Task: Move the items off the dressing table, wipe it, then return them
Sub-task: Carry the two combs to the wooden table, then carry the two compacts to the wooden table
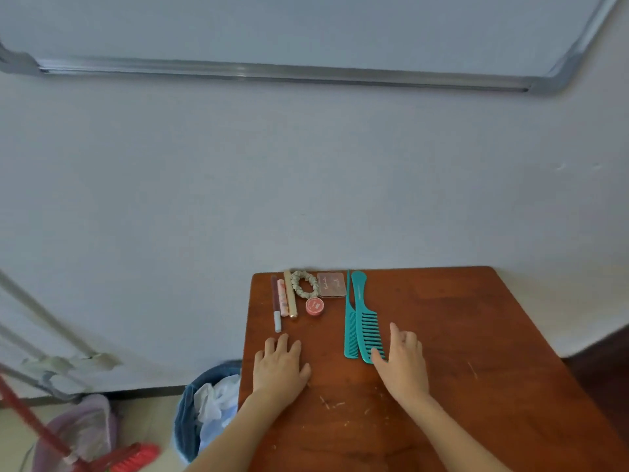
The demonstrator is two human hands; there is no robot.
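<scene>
Eight items (tail comb [349,330], wide comb [367,321], scrunchie [295,284], compact [332,284], red tin [314,306], three tubes [281,298]) sit at far edge of counter [476,335], crumbs [332,403] unwiped, so likely nothing done yet; left grip [280,366] flat, open; right grip [403,362] open, touching wide comb.

A whiteboard [306,25] hangs on the wall; a blue bin [185,420] stands near a red brush [136,456].

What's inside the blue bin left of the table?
The blue bin holds crumpled white and pale blue material; anything beneath is covered, and the table hides its right side.
</scene>
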